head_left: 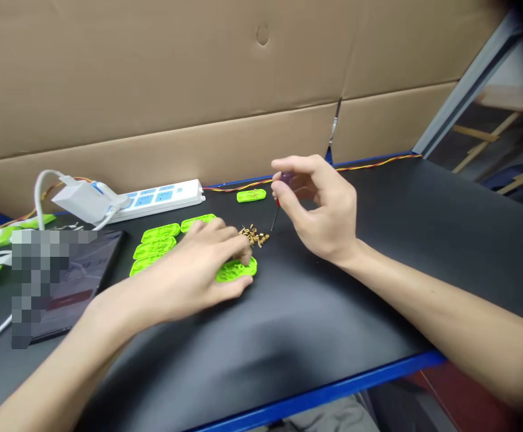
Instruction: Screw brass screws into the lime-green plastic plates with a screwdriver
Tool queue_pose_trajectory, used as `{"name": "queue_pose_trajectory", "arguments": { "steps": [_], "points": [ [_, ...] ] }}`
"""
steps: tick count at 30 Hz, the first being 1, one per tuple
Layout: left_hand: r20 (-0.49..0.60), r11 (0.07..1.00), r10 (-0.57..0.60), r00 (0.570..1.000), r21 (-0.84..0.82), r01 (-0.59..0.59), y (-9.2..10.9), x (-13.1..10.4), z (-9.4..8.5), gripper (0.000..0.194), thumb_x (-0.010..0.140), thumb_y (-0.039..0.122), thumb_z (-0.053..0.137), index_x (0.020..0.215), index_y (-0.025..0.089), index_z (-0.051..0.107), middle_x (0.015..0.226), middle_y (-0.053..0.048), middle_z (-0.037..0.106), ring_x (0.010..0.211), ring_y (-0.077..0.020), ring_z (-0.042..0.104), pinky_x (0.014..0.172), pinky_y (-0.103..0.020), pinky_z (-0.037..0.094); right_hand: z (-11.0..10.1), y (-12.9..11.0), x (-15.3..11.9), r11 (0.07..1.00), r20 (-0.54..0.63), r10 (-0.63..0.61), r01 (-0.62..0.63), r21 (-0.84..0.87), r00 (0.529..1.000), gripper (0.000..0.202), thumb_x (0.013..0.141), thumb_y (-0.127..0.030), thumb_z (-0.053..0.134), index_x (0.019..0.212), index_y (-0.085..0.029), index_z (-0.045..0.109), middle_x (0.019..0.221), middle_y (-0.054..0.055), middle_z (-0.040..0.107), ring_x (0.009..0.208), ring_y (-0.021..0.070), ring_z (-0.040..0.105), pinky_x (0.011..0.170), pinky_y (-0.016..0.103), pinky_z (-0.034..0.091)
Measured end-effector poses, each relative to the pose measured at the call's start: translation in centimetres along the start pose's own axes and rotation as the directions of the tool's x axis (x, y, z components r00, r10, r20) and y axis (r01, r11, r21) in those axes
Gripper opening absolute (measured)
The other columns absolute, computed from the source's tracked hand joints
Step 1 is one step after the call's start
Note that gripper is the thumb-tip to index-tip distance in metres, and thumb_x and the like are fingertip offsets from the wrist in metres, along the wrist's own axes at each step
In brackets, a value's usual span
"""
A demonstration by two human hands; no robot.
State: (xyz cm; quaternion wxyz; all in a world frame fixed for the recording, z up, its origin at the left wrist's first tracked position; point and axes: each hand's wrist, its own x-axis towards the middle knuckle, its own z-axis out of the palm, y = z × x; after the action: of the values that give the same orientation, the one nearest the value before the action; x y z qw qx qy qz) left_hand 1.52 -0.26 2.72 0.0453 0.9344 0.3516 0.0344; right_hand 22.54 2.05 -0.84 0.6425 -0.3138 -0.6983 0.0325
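My right hand [322, 207] pinches a small screwdriver [277, 203] by its dark purple and red handle, the thin shaft slanting down. The shaft's tip is beside a heap of small brass-coloured pieces [255, 236] on the black tabletop. My left hand [207, 258] grips a bright green plastic shell [236, 270] on the table, thumb along its near edge and fingers over its far side. Part of that shell is hidden under the fingers. Behind and left of this hand lie several similar green shells [155, 247], with moulded shapes inside.
Another green shell [251, 195] with brass-coloured bits lies near the cardboard wall [225, 144]. A white power strip [162, 200] with a plugged-in white adapter [81, 204] and cables stands back left. A dark tablet [75, 294] lies at left. The table has a blue front edge [315, 393].
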Motion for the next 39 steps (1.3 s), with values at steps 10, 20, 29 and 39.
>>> {"name": "queue_pose_trajectory", "arguments": {
  "steps": [10, 20, 29, 39],
  "points": [
    [-0.082, 0.991, -0.018, 0.996, -0.133, 0.007, 0.7, 0.8, 1.3, 0.031, 0.089, 0.053, 0.056, 0.096, 0.023, 0.057, 0.098, -0.002, 0.064, 0.092, -0.0229, 0.053, 0.083, -0.037, 0.041, 0.2, -0.5, -0.6, 0.997, 0.086, 0.035, -0.041, 0.068, 0.996, 0.020, 0.091, -0.022, 0.057, 0.110, -0.024, 0.060, 0.105, 0.003, 0.068, 0.090, 0.0156, 0.069, 0.074, 0.031, 0.063],
    [-0.208, 0.985, -0.105, 0.972, -0.155, 0.074, -1.6, 1.5, 2.3, 0.017, 0.088, 0.034, 0.059, 0.097, 0.020, 0.065, 0.095, -0.003, 0.067, 0.091, -0.0214, 0.054, 0.083, -0.035, 0.043, 0.4, -0.9, -0.8, 0.986, 0.060, 0.044, -0.053, 0.155, 0.997, 0.021, 0.089, -0.019, 0.061, 0.109, -0.024, 0.061, 0.102, 0.002, 0.066, 0.088, 0.0154, 0.068, 0.074, 0.032, 0.063],
    [-0.169, 0.994, -0.021, 0.985, -0.112, 0.002, -1.1, 1.8, 2.8, 0.012, 0.090, 0.029, 0.057, 0.089, 0.020, 0.065, 0.090, 0.000, 0.067, 0.083, -0.0185, 0.052, 0.081, -0.034, 0.038, 0.7, -1.4, -1.1, 0.972, 0.059, 0.072, -0.083, 0.220, 0.996, 0.020, 0.089, -0.018, 0.060, 0.108, -0.025, 0.060, 0.103, 0.002, 0.066, 0.084, 0.0143, 0.068, 0.071, 0.031, 0.063],
    [-0.100, 0.998, -0.049, 0.994, -0.038, 0.046, -1.6, 1.4, 2.3, 0.016, 0.089, 0.034, 0.058, 0.090, 0.022, 0.069, 0.088, -0.002, 0.066, 0.085, -0.0213, 0.046, 0.078, -0.035, 0.033, 0.6, -0.6, -0.9, 0.987, 0.039, 0.049, -0.054, 0.154, 0.998, 0.021, 0.088, -0.017, 0.061, 0.108, -0.026, 0.060, 0.102, 0.002, 0.065, 0.087, 0.0159, 0.068, 0.072, 0.033, 0.063]
  ]
}}
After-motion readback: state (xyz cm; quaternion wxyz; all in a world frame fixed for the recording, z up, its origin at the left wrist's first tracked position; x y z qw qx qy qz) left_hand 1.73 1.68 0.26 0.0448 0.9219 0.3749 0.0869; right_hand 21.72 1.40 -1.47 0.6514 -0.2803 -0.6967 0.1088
